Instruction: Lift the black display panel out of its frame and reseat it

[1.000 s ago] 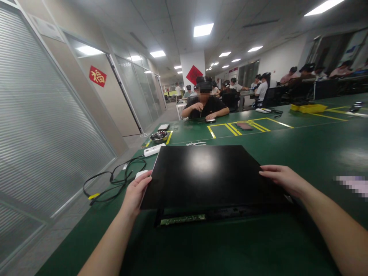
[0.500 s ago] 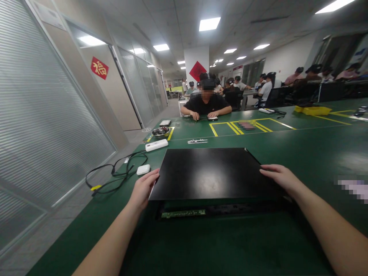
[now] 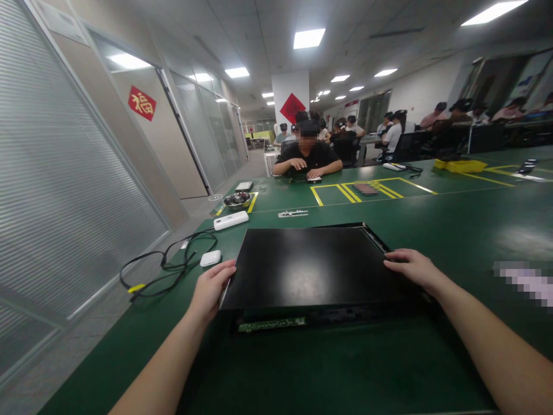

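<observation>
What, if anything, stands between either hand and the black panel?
Nothing visible: the left hand holds the black panel by its left edge, the right hand by its right edge. The black frame shows beyond the panel's far right corner; whether the right hand touches it is unclear.

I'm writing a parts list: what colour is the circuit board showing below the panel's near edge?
Green; the circuit board shows best in the head view.

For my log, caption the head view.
Left hand and right hand hold a black panel by its sides, green circuit board below.

Black panel (image 3: 298,268) between both hands (image 3: 213,288)
</observation>
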Motion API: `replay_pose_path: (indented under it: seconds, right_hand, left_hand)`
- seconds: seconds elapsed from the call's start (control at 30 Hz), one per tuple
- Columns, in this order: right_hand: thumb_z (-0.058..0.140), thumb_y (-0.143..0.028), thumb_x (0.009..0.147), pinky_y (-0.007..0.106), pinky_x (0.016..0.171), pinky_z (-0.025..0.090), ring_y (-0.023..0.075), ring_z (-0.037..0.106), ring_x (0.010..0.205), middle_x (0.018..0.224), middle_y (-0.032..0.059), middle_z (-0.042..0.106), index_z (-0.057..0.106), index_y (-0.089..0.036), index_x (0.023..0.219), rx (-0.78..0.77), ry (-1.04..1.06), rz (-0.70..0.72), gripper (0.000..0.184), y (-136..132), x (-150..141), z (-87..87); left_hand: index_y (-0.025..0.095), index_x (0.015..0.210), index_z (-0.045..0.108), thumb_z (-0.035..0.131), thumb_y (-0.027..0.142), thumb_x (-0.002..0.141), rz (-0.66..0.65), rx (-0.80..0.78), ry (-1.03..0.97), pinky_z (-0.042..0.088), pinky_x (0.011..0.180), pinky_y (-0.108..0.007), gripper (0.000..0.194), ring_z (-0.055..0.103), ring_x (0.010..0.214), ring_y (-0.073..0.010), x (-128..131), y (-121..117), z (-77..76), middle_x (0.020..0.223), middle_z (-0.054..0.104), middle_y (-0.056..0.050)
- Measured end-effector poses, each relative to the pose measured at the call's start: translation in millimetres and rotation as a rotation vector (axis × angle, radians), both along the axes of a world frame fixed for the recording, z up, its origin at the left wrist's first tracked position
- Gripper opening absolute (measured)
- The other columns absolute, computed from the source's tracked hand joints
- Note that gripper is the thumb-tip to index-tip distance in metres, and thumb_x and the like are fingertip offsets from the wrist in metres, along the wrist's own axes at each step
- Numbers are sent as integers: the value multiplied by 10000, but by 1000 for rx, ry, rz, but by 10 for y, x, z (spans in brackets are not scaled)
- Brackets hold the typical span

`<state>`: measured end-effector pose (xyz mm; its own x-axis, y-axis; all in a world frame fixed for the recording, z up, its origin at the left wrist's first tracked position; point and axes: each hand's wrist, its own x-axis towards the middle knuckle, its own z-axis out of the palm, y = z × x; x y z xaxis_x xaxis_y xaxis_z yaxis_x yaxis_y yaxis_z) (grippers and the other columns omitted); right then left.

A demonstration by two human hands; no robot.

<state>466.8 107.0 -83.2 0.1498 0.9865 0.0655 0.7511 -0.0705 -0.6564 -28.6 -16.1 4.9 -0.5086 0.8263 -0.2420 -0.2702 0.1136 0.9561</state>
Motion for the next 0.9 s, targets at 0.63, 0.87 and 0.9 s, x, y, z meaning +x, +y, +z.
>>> replay_pose_path:
  seconds: [0.63,0.87,0.9]
  right_hand:
    - [739,-356,620,419,1139,373,321,469,1374,1503,97,494,796,-242,957,-153,329,25,360,-171,-155,268]
    - [710,-244,616,417,1129,388,325,481,1367,1482,86,532,784,-243,985,-144,304,12,376,-125,-59,203]
    - [704,-237,617,425,1116,404,328,500,1350,1472,86,545,780,-244,987,-146,320,1,378,-120,-49,198]
  left_hand:
    - [136,795,768,704,48,661,-26,14,51,492,472,-201,172,621,459,-118,-26,24,-41,551,719,-2]
    - [146,848,786,789,145,606,-140,-28,144,536,573,-250,242,696,606,-164,-22,34,-140,787,806,-54]
    - [147,850,788,793,153,610,-154,-38,165,539,592,-250,240,703,628,-166,-12,30,-144,812,810,-58]
